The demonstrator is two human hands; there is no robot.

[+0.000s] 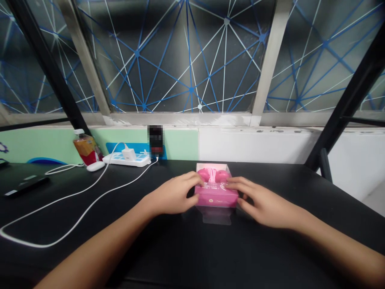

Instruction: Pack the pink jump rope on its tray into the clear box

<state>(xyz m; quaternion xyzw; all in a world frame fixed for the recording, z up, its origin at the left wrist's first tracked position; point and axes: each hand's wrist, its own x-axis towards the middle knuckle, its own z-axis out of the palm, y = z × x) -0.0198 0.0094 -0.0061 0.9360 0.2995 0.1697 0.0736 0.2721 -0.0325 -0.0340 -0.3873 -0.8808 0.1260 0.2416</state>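
A small pink box (215, 196) lies on the black table, with pale printing on its front and top. Through its upper part I see two rounded pink pieces (222, 175) with a bundle of light pink cord (212, 175) between them; it resembles a skipping rope, but I cannot tell for sure. My left hand (174, 192) grips the box's left side, fingers on the top edge and thumb at the front corner. My right hand (264, 202) holds the right side likewise, fingertips on top. A clear flap or reflection (216, 216) shows in front of the box.
At the back left are a white power strip (126, 159) with a plugged-in charger (129, 154), a phone (155, 140) leaning upright, a drink bottle (86, 147) and a white mouse-like object (95, 166). A white cable (90, 208) loops across the left. A dark flat object (28, 184) lies far left.
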